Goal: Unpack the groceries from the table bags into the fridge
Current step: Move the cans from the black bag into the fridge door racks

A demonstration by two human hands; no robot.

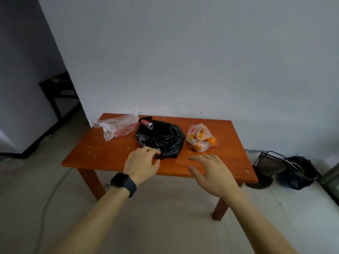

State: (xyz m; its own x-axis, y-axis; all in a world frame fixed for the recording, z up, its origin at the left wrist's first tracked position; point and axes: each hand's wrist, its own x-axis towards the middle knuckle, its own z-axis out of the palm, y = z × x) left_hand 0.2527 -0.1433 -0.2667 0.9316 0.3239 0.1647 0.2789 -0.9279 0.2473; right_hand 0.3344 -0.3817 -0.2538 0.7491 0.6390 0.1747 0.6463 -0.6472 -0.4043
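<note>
Both forearms reached forward from the bottom edge. The left hand, with a watch on the wrist and a ring on one finger, had its fingers curled onto the near edge of the black bag. The right hand hovered above the table near its front edge, fingers loosely spread and holding nothing, well apart from the left. A can lay on its side at the black bag's far edge. A clear bag lay to the left of the black bag, and a bag of oranges to its right.
</note>
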